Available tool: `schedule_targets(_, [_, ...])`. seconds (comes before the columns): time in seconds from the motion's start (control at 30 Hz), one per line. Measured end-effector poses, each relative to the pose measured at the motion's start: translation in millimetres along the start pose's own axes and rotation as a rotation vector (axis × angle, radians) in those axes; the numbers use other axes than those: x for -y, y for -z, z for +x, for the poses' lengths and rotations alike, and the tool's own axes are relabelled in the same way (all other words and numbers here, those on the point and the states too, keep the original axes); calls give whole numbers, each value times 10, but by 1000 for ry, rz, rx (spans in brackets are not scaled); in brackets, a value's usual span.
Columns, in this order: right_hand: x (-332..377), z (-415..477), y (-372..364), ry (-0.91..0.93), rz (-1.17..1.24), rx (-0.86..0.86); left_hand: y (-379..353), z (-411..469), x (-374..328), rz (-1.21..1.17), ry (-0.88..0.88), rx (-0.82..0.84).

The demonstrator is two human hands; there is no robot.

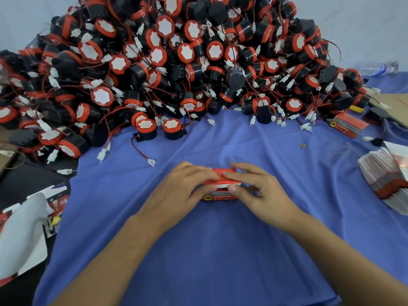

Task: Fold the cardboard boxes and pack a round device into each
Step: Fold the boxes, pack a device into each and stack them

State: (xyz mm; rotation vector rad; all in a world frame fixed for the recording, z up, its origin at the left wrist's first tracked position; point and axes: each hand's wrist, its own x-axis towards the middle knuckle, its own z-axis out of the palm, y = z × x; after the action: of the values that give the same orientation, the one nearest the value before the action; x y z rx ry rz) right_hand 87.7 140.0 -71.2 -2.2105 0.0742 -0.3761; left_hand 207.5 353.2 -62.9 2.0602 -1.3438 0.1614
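Hands, left (185, 189) and right (256, 191), clamp a red cardboard box (221, 196) between them on blue cloth (220, 250), fingers (237, 166) pressing its top flap.

Both hands, the left hand (187, 186) and the right hand (254, 188), cover most of the small red box (220, 196), hiding its contents and blurring its print, while the stack of flat cartons (384, 180) and the heap of round devices (167, 62) run off the frame.
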Motion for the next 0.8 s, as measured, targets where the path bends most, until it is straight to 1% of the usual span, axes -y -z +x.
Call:
schedule_targets(0.13, [-42,-84,32,31,-156,93,-54,-50,22,13,-59,-58])
schedule_targets(0.27, [-51,-132,29,42,-217,121,-75,-76,21,8,-103,-75])
schedule_targets(0.47, [-10,-183,3,56,-308,118,-106,-135,-12,114,-185,-146])
schedule_targets(0.63, [56,-239,-62,42,-357,54,-192,-195,-85,210,-146,-268])
schedule_targets(0.73, [124,-267,-117,2,-394,44,-249,-227,-130,304,-186,-242])
schedule_targets(0.8, [158,-277,-161,-13,-391,38,-267,-239,-156,287,-131,-246])
